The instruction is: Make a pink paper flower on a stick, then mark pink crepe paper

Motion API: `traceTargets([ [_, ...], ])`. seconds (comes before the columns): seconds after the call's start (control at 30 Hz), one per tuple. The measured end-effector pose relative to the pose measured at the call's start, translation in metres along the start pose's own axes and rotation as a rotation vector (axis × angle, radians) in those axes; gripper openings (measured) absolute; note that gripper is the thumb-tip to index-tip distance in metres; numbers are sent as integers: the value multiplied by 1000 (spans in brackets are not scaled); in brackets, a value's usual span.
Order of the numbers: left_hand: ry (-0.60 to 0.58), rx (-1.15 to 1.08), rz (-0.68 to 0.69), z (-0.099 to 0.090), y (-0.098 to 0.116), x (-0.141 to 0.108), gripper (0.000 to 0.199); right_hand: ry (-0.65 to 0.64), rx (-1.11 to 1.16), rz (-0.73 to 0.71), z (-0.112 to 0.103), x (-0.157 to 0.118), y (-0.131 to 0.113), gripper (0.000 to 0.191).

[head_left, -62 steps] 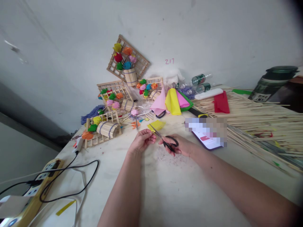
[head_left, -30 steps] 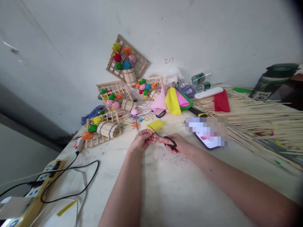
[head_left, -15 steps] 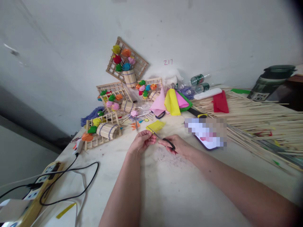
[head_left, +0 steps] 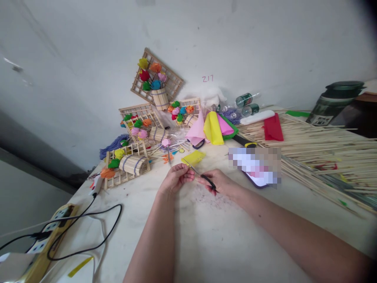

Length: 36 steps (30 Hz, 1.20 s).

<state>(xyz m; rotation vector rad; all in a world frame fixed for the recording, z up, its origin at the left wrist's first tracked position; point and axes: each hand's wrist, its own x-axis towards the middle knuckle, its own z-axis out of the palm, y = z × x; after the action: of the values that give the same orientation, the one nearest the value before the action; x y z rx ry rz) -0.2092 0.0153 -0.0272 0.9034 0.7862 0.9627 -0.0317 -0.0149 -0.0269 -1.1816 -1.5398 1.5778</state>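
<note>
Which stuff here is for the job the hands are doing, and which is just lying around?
In the job:
scissors, held in the right hand
left hand, by the blades; anything in its fingers is too small to tell
small yellow sheet beyond the hands, probably

Seemingly just lying about:
phone
power strip
dark flask
plastic bottles

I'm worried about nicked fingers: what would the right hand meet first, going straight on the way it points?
The right hand would probably meet the left hand first, though depth is unclear; its scissors point toward the yellow paper.
</note>
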Motion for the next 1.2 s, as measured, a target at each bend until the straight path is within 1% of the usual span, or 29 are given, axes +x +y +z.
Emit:
traceTargets([
  [0.23, -26, 0, 14, -2, -1, 0, 10, 2, 23, 3, -1, 1, 1, 34],
  [0.37, -20, 10, 19, -3, -3, 1, 12, -45, 67, 29, -5, 2, 2, 34],
  [0.53, -11, 10, 25, -2, -3, 2, 14, -109, 135, 78, -9, 0, -2, 40],
  [0.77, 3, 0, 26, -1, -3, 3, 15, -110, 124, 85, -9, -2, -5, 41],
  [0.93, 2, 2, 29, -3, -4, 3, 14, -104, 67, 60, -8, -2, -6, 38],
  [1.07, 8, -2, 30, -4, -4, 4, 13, -89, 69, 56, -6, -2, -5, 32],
  [1.2, 14, 2, 19, -3, -4, 4, 11, -78, 42, 29, -5, -1, -2, 34],
])
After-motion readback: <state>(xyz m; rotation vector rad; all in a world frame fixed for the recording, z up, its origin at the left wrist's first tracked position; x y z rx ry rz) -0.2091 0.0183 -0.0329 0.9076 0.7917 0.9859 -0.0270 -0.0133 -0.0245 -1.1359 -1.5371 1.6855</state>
